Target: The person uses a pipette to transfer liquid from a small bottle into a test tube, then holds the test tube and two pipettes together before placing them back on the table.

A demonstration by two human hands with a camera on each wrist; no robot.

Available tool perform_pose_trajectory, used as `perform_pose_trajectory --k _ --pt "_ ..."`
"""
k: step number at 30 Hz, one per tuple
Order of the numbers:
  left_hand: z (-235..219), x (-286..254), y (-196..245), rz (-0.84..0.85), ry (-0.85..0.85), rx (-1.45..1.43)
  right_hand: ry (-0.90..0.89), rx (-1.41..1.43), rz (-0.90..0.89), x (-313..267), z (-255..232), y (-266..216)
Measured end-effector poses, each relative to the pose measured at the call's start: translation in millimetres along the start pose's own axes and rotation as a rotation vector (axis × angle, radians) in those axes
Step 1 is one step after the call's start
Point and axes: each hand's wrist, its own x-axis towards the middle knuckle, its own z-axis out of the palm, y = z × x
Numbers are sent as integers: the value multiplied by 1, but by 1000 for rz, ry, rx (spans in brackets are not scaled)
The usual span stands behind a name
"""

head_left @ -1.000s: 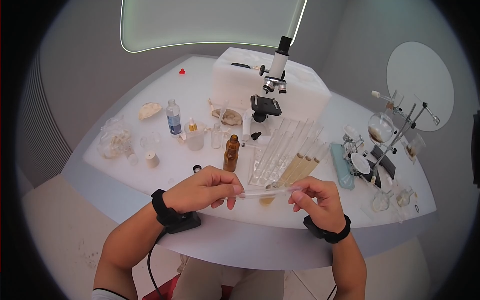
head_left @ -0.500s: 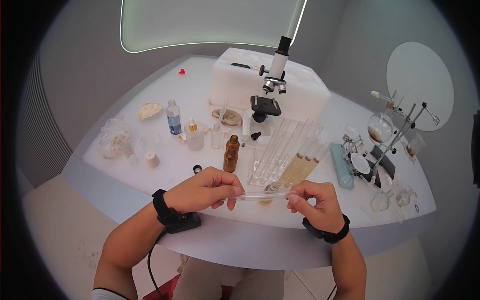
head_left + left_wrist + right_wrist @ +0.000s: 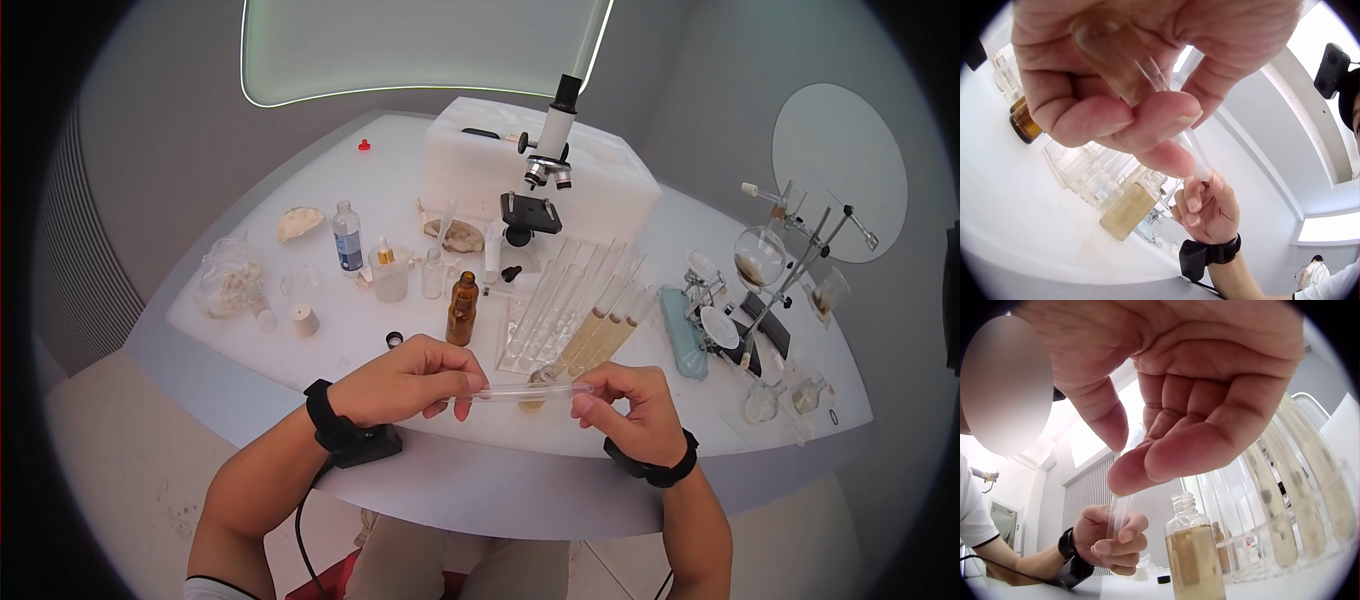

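Observation:
A clear glass tube (image 3: 525, 393) lies nearly level between the two hands, above the table's front edge. My left hand (image 3: 410, 385) grips its left part; the left wrist view shows the tube's rounded end (image 3: 1107, 47) inside that hand. At the other end, the thumb and fingers of my right hand (image 3: 635, 412) pinch the tube. Just behind the tube stands a small clear bottle of yellowish liquid (image 3: 1194, 562), partly hidden in the head view. A brown bottle (image 3: 461, 315) stands beyond my left hand.
Behind my right hand is a rack of tall test tubes (image 3: 597, 335), several with yellowish liquid. A microscope (image 3: 532, 210) stands at the back before a white foam box (image 3: 460, 155). Scales (image 3: 720, 325) and a stand with a flask (image 3: 760, 255) are at the right.
My right hand has moved slightly left and down at the tube's end, and the tube's right end is a little lower. My left hand has hardly moved.

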Motion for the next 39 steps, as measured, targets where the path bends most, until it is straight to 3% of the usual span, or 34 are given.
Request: perform_pose_trajectory --k 7,10,17,21,39 --pt "0 -1 -1 11 4 -14 63 15 -28 0 1 0" --pt "0 0 -1 27 11 -21 162 184 -7 -1 -2 5" --pt "0 -1 -2 14 13 -26 646 510 -95 5 -19 14" --pt "0 -2 -2 29 43 -29 811 596 -106 7 -27 10" --pt "-1 0 -4 59 70 -48 760 418 -138 8 -23 15"
